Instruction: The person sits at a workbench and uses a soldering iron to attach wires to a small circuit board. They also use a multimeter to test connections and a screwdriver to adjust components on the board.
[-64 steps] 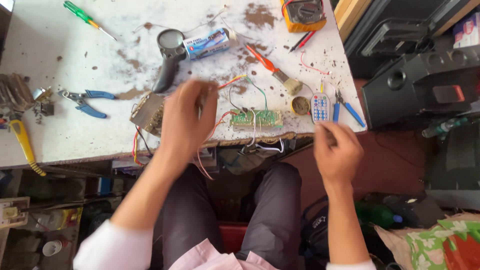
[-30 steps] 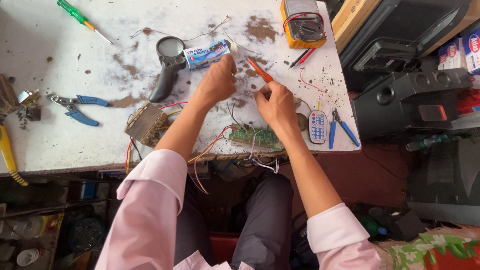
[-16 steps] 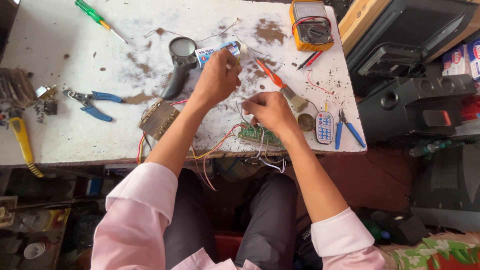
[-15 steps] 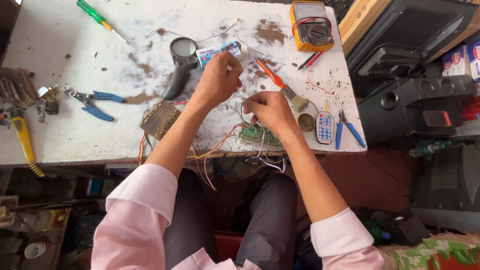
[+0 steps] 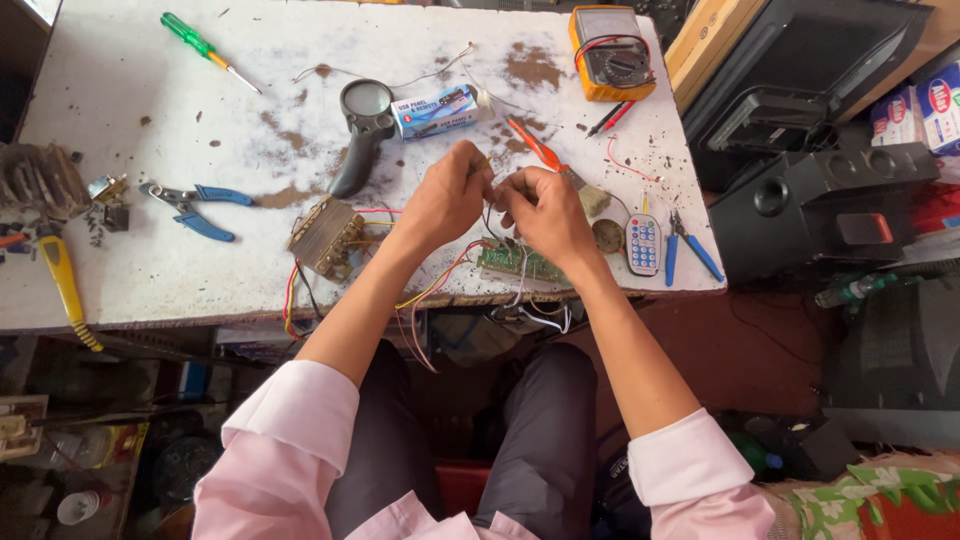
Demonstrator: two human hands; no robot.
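Head view looks down on a white, stained workbench (image 5: pixel 150 150) with the person's two arms coming up from below. At the far left edge lies a yellow-handled tool (image 5: pixel 62 285), and a little to the right are blue-handled pliers (image 5: pixel 195 205). Near the top a green screwdriver (image 5: pixel 205 48) lies at a slant. Further right a black magnifying glass (image 5: pixel 360 130) lies beside a small blue and white box (image 5: pixel 435 110). Below them a transformer (image 5: pixel 325 235) sits close to the front edge, with coloured wires going from it toward the middle.

The left hand (image 5: pixel 445 200) is raised above the bench, fingers curled together and pinching a thin wire (image 5: pixel 490 215). The right hand (image 5: pixel 545 210) is just beside it, almost touching, and its fingertips are also closed on the same wire. Under both hands, at the front edge of the bench, lies a green circuit board (image 5: pixel 515 265), partly hidden by the right wrist.

Right of the hands are an orange-handled cutter (image 5: pixel 530 145), a small white remote control (image 5: pixel 643 243) and blue-handled cutters (image 5: pixel 688 245). At the top right corner stands a yellow multimeter (image 5: pixel 612 55). Beyond the bench is a black speaker (image 5: pixel 810 215).
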